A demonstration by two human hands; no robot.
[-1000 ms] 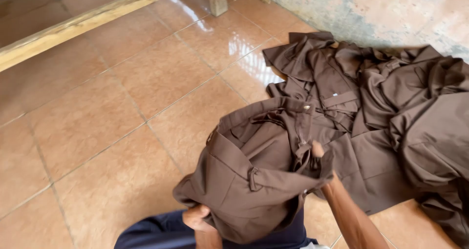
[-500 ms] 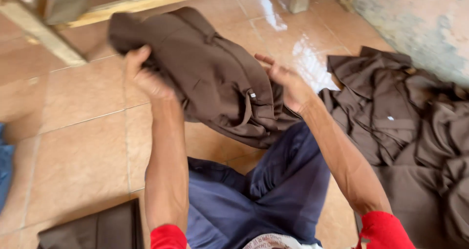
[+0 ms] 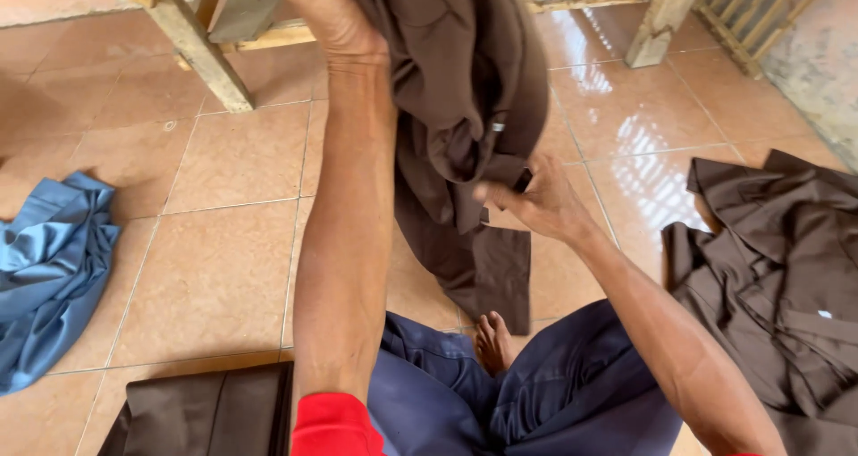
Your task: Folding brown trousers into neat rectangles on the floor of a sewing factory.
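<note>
We hold a brown shirt (image 3: 465,89) up in front of us, above the tiled floor (image 3: 214,268). Our left hand (image 3: 332,16) grips it high at twelve o'clock, fingers clamped on a bunch of cloth near the top edge of the view, the forearm running straight up from our red sleeve (image 3: 332,425) at six o'clock. Our right hand (image 3: 536,201) comes in from five o'clock and pinches the shirt lower down, at about the middle of the view, fingers closed on a fold of the fabric just beside a small pale button. The shirt hangs crumpled between the two hands, and a loose flap drops from the right hand toward six o'clock, its lower edge ending just above our bare foot (image 3: 490,342).

We sit on the floor with legs crossed, in dark blue trousers (image 3: 572,393), the foot tucked between the knees.

At three to four o'clock a pile of brown garments (image 3: 778,268) lies spread on the tiles, well apart from the shirt we hold. At eight o'clock a heap of blue cloth (image 3: 49,268) lies rumpled by the left edge. At seven o'clock, just beside our left elbow, a folded brown piece (image 3: 210,413) lies flat on the floor.

At eleven to one o'clock we see the wooden legs and rails of a frame (image 3: 192,40) standing on the tiles, partly hidden behind the raised shirt, with a slatted wooden panel (image 3: 760,9) at two o'clock.
</note>
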